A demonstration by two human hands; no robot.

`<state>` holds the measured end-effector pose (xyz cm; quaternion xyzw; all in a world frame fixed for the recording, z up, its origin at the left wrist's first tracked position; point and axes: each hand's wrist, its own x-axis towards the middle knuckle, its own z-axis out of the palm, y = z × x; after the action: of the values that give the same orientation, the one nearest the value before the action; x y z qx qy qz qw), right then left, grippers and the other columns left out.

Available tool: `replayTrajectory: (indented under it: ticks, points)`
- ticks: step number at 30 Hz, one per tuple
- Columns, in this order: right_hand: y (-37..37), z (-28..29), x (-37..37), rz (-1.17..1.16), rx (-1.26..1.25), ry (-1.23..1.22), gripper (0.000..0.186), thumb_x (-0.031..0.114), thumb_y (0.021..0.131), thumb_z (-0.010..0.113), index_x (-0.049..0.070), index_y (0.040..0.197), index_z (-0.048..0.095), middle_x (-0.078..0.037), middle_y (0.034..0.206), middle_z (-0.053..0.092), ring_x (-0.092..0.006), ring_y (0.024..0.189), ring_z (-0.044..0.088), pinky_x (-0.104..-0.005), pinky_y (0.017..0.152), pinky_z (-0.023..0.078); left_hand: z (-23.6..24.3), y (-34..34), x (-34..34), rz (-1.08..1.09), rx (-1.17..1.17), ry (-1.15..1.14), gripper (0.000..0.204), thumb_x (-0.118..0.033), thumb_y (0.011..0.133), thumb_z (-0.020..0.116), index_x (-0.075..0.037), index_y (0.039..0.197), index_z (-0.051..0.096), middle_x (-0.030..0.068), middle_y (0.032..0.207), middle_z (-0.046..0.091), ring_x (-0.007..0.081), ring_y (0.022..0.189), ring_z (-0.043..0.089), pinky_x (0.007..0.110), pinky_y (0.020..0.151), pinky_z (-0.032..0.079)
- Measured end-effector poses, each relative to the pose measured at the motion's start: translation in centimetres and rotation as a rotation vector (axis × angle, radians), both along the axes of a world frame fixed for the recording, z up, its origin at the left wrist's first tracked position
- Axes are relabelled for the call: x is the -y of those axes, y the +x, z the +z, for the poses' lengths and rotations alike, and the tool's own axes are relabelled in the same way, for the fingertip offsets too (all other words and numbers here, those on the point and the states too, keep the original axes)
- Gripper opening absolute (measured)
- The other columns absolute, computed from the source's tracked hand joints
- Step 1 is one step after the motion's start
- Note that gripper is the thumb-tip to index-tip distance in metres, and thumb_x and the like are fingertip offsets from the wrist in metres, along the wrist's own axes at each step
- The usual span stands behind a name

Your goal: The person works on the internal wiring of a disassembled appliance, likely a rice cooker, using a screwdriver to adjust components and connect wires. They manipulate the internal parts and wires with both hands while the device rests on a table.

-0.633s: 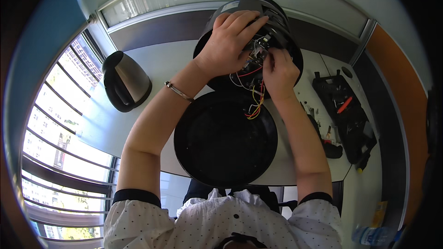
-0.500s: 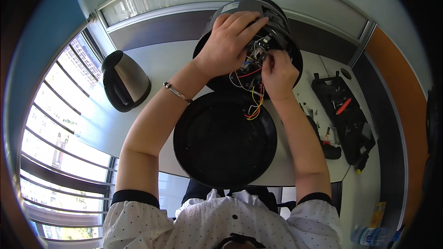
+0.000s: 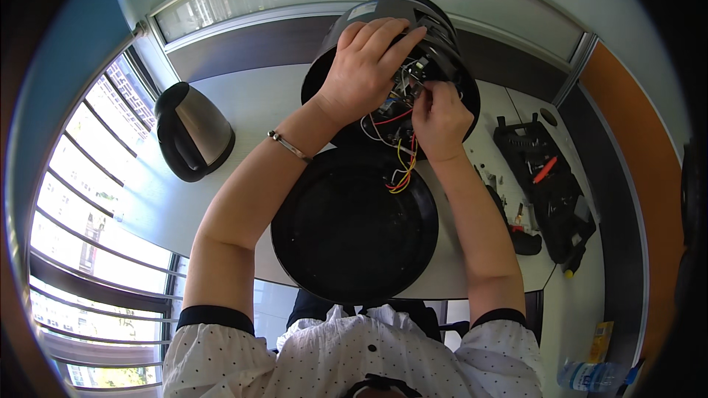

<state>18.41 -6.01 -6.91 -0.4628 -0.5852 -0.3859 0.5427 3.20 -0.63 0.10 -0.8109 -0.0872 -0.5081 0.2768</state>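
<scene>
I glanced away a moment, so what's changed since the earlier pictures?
The whole view has shifted slightly: kettle and tool case both appear further left, so probably the camera moved. The bracelet has edged right. Nothing was visibly grabbed or released; the left hand stays on the black appliance, the right hand at its wires.

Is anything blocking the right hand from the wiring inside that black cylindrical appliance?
Nothing visible: the right hand is at the wiring. To its left, the left hand lies on the black cylindrical appliance, hiding part of its interior.
</scene>
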Motion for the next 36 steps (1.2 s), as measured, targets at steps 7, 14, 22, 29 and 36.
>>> replayTrajectory:
  ticks: [7, 14, 22, 29, 36]
  points:
    - [0.2, -0.1, -0.1, -0.003, 0.019, 0.011, 0.014, 0.005, 0.072, 0.066, 0.009, 0.08, 0.055, -0.007, 0.07, 0.058, -0.0259, 0.054, 0.059, -0.034, 0.046, 0.047, 0.1, 0.4, 0.0, 0.01, 0.002, 0.01, 0.071, 0.003, 0.058, 0.059, -0.008, 0.127, 0.056, 0.0081, 0.121, 0.056, 0.0236, 0.113, 0.054, 0.038, 0.097, 0.037]
    - [0.2, -0.1, -0.1, 0.033, -0.049, -0.009, 0.012, 0.004, 0.073, 0.064, 0.008, 0.079, 0.054, -0.007, 0.071, 0.058, -0.0276, 0.056, 0.059, -0.0353, 0.048, 0.048, 0.6, 0.2, 0.1, -0.011, -0.047, -0.003, 0.069, 0.003, 0.06, 0.062, -0.007, 0.128, 0.056, 0.0086, 0.122, 0.057, 0.0248, 0.113, 0.055, 0.038, 0.096, 0.039]
    - [0.0, -0.2, -0.1, 0.07, -0.113, -0.047, 0.011, 0.006, 0.074, 0.064, 0.009, 0.08, 0.056, -0.007, 0.074, 0.059, -0.0278, 0.058, 0.06, -0.036, 0.049, 0.048, 0.9, -0.3, 0.3, -0.026, -0.055, -0.01, 0.07, 0.001, 0.058, 0.069, -0.007, 0.126, 0.057, 0.0086, 0.121, 0.058, 0.0257, 0.11, 0.056, 0.039, 0.094, 0.041]
    - [0.1, -0.2, -0.2, 0.03, -0.114, -0.046, 0.012, 0.005, 0.076, 0.069, 0.007, 0.083, 0.059, -0.006, 0.07, 0.061, -0.02, 0.054, 0.062, -0.0297, 0.05, 0.048, 1.0, -0.4, 0.4, -0.032, -0.024, 0.002, 0.066, -0.003, 0.056, 0.071, -0.007, 0.122, 0.058, 0.008, 0.115, 0.06, 0.0247, 0.107, 0.058, 0.038, 0.091, 0.043]
    - [0.0, -0.2, -0.3, 0.092, -0.127, -0.05, 0.012, 0.005, 0.077, 0.069, 0.006, 0.084, 0.059, -0.008, 0.072, 0.059, -0.0234, 0.056, 0.061, -0.0322, 0.05, 0.048, 0.7, -0.6, 0.1, -0.06, -0.01, -0.008, 0.068, -0.003, 0.057, 0.072, -0.007, 0.124, 0.059, 0.0077, 0.118, 0.06, 0.0249, 0.106, 0.058, 0.038, 0.092, 0.043]
